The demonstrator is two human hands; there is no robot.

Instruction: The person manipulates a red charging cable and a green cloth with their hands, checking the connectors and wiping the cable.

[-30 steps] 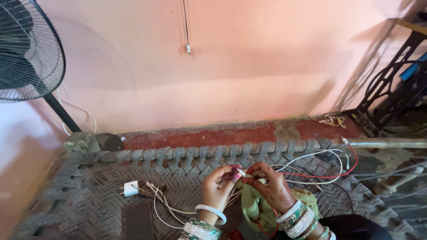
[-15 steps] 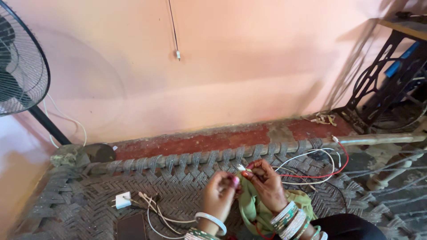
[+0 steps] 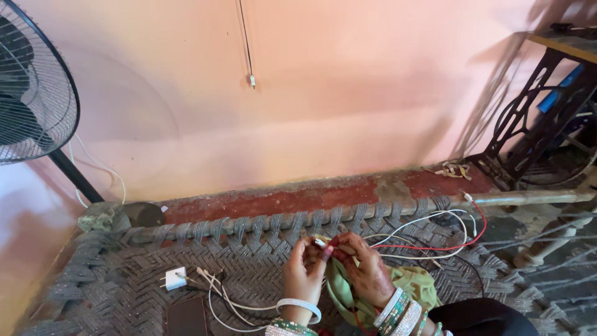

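Pinching white cable end (image 3: 321, 243) between left hand (image 3: 303, 274) and right hand (image 3: 364, 270), above green cloth (image 3: 410, 283).

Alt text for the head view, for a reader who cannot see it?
Two hands, left hand and right hand, pinch a small white connector over a woven cot. White and red cables trail right; a charger lies left.
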